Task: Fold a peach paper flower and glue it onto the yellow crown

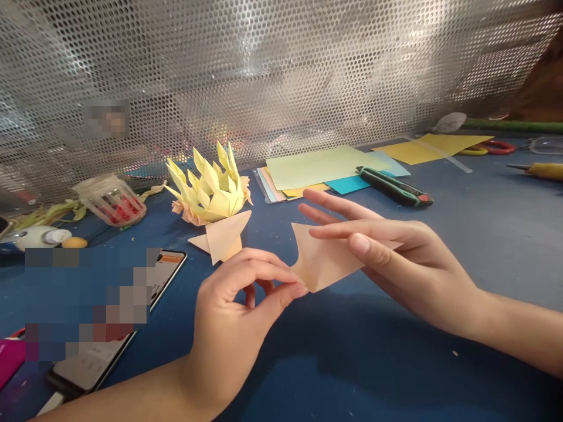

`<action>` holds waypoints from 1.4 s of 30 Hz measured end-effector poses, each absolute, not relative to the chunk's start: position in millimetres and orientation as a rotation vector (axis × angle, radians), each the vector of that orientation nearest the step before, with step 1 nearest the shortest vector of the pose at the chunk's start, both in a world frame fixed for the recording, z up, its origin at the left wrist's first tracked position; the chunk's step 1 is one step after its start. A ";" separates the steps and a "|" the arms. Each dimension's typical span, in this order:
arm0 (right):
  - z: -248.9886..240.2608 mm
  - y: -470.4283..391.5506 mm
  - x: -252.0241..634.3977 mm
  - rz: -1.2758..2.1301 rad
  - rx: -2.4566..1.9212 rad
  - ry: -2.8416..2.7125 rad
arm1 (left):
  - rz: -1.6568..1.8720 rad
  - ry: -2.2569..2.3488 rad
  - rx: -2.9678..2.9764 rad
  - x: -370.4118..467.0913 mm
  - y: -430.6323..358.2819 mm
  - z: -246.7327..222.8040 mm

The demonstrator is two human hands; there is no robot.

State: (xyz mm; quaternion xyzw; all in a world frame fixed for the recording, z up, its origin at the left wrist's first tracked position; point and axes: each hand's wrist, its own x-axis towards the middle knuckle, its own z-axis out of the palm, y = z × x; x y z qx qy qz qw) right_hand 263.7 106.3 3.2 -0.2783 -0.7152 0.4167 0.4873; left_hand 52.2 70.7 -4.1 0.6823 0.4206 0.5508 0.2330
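Observation:
A pale peach sheet of paper (325,261) is held in the air between my two hands, bent near its left corner. My left hand (244,310) pinches that corner between thumb and fingers. On the right, my right hand (396,252) has the sheet's other side between its thumb and fingers, with the remaining fingers stretched out behind. Just beyond my left hand lie folded peach paper pieces (226,237). Behind them stands a yellow folded-paper flower (215,190) with peach points round its base.
A stack of coloured paper (316,167) lies at the back with a green-black cutter (393,187) against it. Farther right are a yellow sheet (435,147) and red-handled scissors (499,146). A clear jar (112,199) and a phone (94,363) are on the left. Perforated metal (264,76) walls the back.

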 end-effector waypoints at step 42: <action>0.1 123.6 262.8 1.297 -1.116 -1.620 | 1.200 1.390 1.614 48.8 83.7 -6.9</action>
